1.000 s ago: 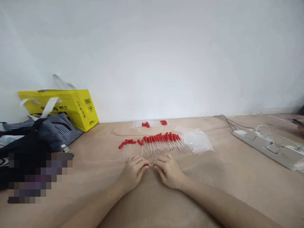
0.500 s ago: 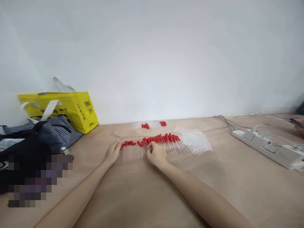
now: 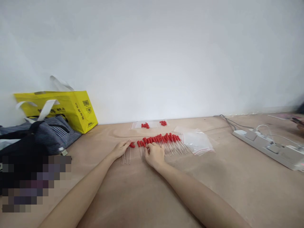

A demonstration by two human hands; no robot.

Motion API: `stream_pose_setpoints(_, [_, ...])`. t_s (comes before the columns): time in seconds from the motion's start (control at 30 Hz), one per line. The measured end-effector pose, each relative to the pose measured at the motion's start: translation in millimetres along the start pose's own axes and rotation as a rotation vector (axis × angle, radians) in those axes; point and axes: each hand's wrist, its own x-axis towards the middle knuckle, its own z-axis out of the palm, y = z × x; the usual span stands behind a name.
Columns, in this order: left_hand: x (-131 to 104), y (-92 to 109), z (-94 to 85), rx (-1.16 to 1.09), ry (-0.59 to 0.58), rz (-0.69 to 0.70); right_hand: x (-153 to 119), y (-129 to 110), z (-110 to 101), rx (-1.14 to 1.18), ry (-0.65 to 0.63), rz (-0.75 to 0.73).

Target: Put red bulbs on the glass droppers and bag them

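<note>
Thin clear droppers with red bulbs (image 3: 166,138) lie side by side in a long slanted row on the table. My left hand (image 3: 121,149) reaches over a small group of droppers (image 3: 129,155) at the row's left, its fingers closed around some red bulbs, which they partly cover. My right hand (image 3: 155,155) is pinched at the row's left part, against a dropper whose tube is mostly hidden by the fingers. Just left of it, a pair of droppers (image 3: 140,148) lies in the space between my hands.
A clear zip bag (image 3: 198,141) lies at the row's right end. Behind, another bag (image 3: 136,125) has red bulbs on it. A white power strip (image 3: 268,150) with cables is on the right; a yellow bag (image 3: 80,110) and striped bag (image 3: 57,136) stand left.
My left hand has shifted right and its fingers have closed over the bulbs of the left group. My right hand has moved slightly left, staying pinched by the row.
</note>
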Motion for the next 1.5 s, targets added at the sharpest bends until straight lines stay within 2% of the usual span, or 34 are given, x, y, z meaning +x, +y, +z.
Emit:
stream_pose_setpoints(0.43, [-48, 41, 29.0, 0.010, 0.095, 0.059, -40, 52, -40, -0.018, -0.018, -0.183])
stream_pose_setpoints(0.6, [-57, 52, 47.3, -0.052, 0.204, 0.050, -48, 53, -47, -0.030, -0.044, -0.220])
stream_pose_setpoints(0.73, [-58, 49, 56.4, -0.144, 0.338, 0.000, -51, 46, -48, -0.008, -0.070, -0.240])
stream_pose_setpoints(0.83, [-58, 43, 56.3, -0.231, 0.365, -0.056, -54, 39, -48, 0.026, -0.108, -0.258])
stream_pose_setpoints(1.0, [-60, 32, 46.1, -0.330, 0.405, -0.163, -59, 31, -46, 0.070, -0.128, -0.319])
stream_pose_setpoints(1.23, [-63, 23, 33.9, -0.393, 0.534, -0.273, -58, 31, -45, 0.098, -0.133, -0.317])
stream_pose_setpoints(1.4, [-62, 19, 32.0, -0.415, 0.648, -0.333, -55, 12, -36, 0.081, -0.114, -0.298])
stream_pose_setpoints(1.5, [-61, 17, 32.1, -0.460, 0.664, -0.367, -51, -1, -27, 0.075, -0.084, -0.250])
